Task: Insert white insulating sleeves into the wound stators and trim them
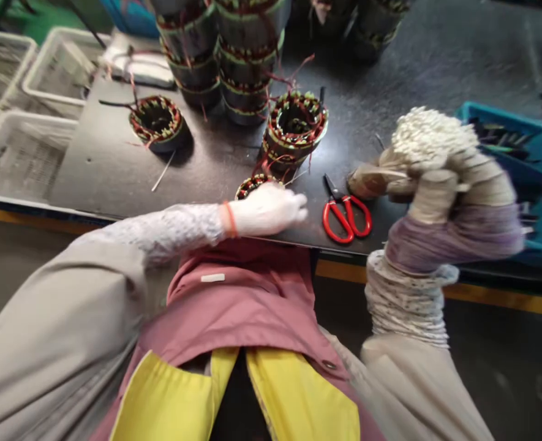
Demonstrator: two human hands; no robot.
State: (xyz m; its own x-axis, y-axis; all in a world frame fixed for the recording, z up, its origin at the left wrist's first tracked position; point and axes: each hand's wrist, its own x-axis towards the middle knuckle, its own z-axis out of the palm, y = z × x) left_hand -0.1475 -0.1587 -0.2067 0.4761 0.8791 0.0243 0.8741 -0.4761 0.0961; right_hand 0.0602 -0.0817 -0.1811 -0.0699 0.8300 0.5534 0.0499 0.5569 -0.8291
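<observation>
Look at this: just beside the right hand, a pair of red-handled scissors lies on the black bench top, blades pointing away! Straight ahead of the left hand, a copper-wound stator core sits on a second one, and farther left a lone wound stator leans with red leads trailing. Beyond them rise tall stacks of wound stators. Way out left, white plastic crates line the bench, and past the right hand, a teal plastic crate holds dark parts.
</observation>
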